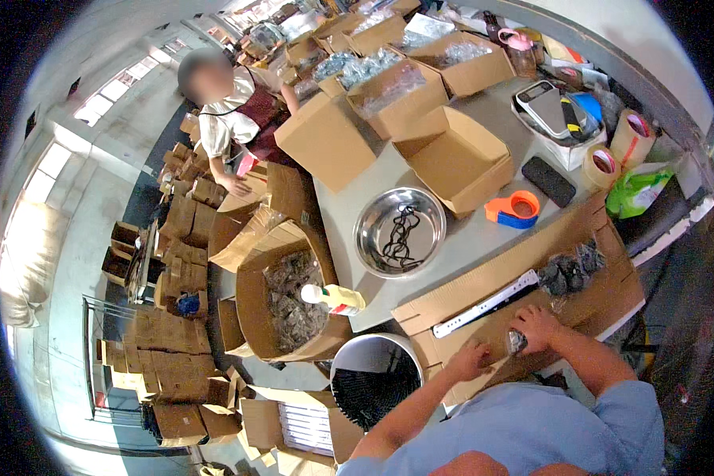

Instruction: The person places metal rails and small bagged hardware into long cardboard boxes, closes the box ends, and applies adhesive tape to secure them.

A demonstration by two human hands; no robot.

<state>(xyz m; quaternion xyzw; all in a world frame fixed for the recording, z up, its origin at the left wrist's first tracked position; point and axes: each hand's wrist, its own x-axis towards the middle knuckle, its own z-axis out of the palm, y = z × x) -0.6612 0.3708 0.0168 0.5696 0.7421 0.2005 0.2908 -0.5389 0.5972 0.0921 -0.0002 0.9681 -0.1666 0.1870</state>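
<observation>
My right hand is closed over a small shiny greyish packet, whose kind I cannot make out. To its left, my left hand has its fingers curled together just above the cardboard. Whatever it pinches, if anything, is too small to see. Beneath both hands lies a flattened cardboard sheet with raised flaps. A long white slotted strip rests on it, beyond my hands. Dark grey crumpled bundles lie at the strip's right end.
On the table stand a steel bowl with black cords, an open box, a tape dispenser and a phone. A white bucket of black rods and a carton holding a bottle are left. Another person works beyond.
</observation>
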